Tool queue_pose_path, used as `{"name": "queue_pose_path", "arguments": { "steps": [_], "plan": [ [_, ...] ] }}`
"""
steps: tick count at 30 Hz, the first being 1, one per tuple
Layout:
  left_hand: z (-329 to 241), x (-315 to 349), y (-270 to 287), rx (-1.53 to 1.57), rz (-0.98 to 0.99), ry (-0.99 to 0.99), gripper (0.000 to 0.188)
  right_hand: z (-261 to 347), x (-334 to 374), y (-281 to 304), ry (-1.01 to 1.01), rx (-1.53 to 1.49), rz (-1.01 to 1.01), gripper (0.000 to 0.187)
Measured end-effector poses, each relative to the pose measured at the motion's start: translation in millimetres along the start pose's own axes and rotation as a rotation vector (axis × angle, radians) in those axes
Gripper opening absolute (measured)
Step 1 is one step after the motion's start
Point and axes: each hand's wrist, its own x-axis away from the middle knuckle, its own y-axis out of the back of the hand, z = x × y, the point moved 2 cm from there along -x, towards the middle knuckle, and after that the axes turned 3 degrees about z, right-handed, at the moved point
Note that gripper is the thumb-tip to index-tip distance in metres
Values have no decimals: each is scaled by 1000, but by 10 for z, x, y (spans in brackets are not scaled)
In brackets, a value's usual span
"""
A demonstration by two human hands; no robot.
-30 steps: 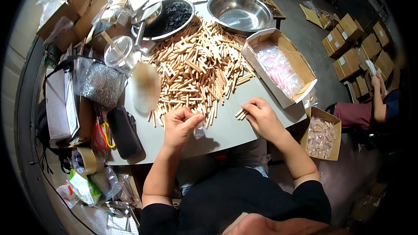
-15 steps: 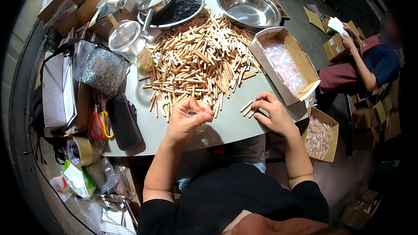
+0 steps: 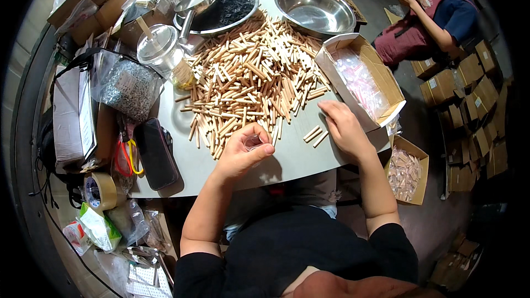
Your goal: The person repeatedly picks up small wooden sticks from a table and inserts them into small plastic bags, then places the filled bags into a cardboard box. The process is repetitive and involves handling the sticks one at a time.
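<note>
Overhead view, person seated at a round grey table [image 3: 298, 160]. Left hand [image 3: 243, 152] is pinched on a small clear bag [image 3: 255, 142]; thin, floppy, prob. slippery, so grip it at the mouth. Right hand [image 3: 345, 127] lies flat, fingers loose, beside three loose wooden dowels [image 3: 314, 135]. These look light, stiff, apt to roll; pinch mid-length. Beyond: dowel pile [image 3: 254, 77], cardboard box [image 3: 381, 69] of filled bags, steel bowl [image 3: 314, 8].
</note>
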Motion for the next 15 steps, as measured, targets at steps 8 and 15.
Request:
{"name": "queue_pose_path", "arguments": {
  "steps": [8,15],
  "plan": [
    [8,-15,-11,-20,27,3,22,-40,-262,-141,5,266,-18,37],
    [17,-6,-12,-45,76,2,22,38,-131,-94,-9,270,61,34]
  ]
}}
